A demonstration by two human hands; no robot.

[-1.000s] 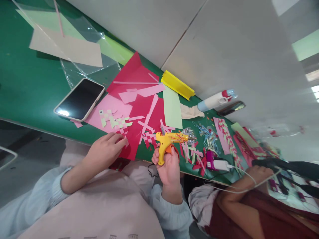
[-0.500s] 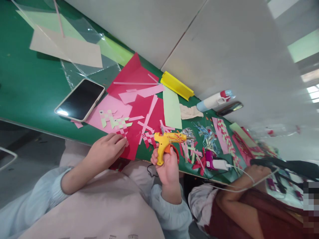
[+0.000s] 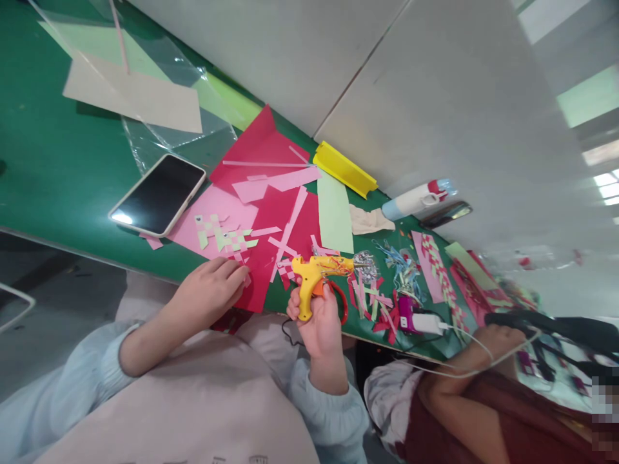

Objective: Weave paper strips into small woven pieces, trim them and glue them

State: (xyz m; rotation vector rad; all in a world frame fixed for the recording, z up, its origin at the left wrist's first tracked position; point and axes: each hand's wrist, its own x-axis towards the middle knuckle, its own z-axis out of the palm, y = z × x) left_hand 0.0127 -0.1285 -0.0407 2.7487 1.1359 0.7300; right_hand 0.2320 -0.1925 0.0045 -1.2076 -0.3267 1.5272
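My right hand (image 3: pixel 322 322) is wrapped round the handle of a yellow glue gun (image 3: pixel 314 277), whose metal tip points right. Below the barrel shows its orange trigger. My left hand (image 3: pixel 215 290) rests palm down at the table's front edge, over red and pink paper, its fingers bent together; anything under the fingertips is hidden. Just beyond it lie woven pink-and-green paper fish (image 3: pixel 236 241) with small eyes. A red-and-pink woven piece (image 3: pixel 286 269) sits partly behind the gun. Beside the gun lie red-handled scissors (image 3: pixel 344 303).
A phone (image 3: pixel 158 194) lies at the left on the green table (image 3: pixel 39 161). Along the back are a yellow tray (image 3: pixel 344 169) and a bottle (image 3: pixel 416 200). Paper strips (image 3: pixel 372 299) and a purple plug block (image 3: pixel 407 314) lie right, near another person's arm (image 3: pixel 464 361).
My right hand and the glue gun have shifted slightly left. My left hand has hardly moved.
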